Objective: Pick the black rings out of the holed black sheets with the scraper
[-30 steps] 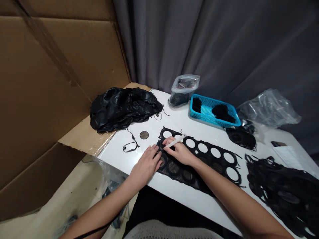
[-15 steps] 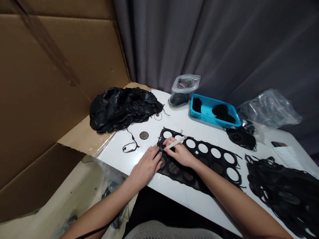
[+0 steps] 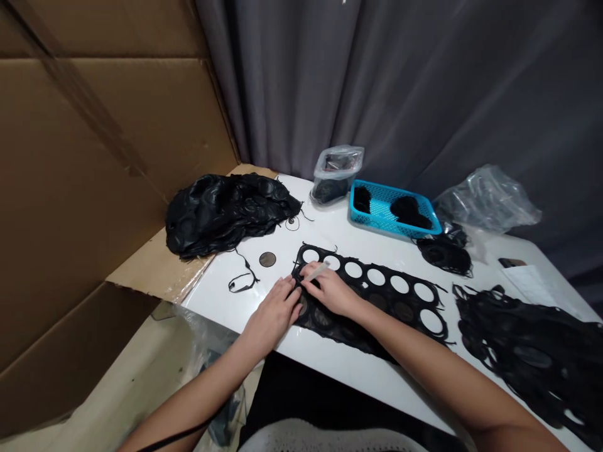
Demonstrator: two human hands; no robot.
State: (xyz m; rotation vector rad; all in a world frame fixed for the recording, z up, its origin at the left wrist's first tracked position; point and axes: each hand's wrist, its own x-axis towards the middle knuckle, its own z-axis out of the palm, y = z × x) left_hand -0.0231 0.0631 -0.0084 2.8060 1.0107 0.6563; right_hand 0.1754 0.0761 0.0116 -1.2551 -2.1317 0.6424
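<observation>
A black rubbery sheet (image 3: 351,329) with rows of round openings lies on the white table. Several openings in the far row show white through them; in the near row most look dark. My left hand (image 3: 273,314) rests on the sheet's left end, fingers stretched out flat. Above that same end, my right hand (image 3: 332,292) pinches a slim white stick-like tool (image 3: 319,270), its lower tip hidden by my fingers. Its exact kind cannot be made out. A loose dark mesh disc (image 3: 267,259) lies left of the sheet, beside a thin black looped strip (image 3: 242,282).
A heap of black sheets (image 3: 226,210) sits at the back left. Behind are a clear bag (image 3: 338,172) and a blue basket (image 3: 393,223) holding black pieces. Tangled black sheets (image 3: 527,358) lie at the right. Cardboard (image 3: 103,163) walls the left side.
The white tool has shifted a little in my right hand and shows less of its length. The view has moved slightly. My left hand stays on the sheet's left end.
</observation>
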